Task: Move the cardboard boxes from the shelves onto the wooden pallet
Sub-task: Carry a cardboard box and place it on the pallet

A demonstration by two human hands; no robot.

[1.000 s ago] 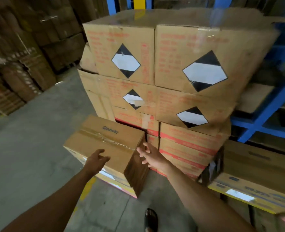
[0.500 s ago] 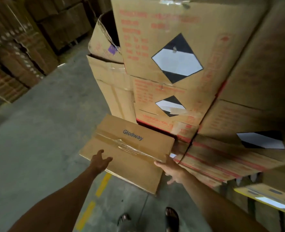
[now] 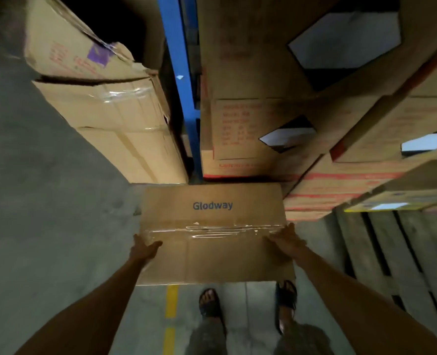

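Flanking Glodway box (image 3: 212,234) w/ 2 hands: stacked boxes (image 3: 263,119) ahead, pallet (image 3: 391,252) right.

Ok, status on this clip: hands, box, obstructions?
Left hand and right hand gripping the Glodway box by its ends. Box held off floor. Wooden pallet to the right, path open.

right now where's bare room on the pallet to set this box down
The wooden pallet has bare slats at lower right, bordered by the stacked boxes behind and the concrete floor. Behind the Glodway box it is crowded against the blue post.
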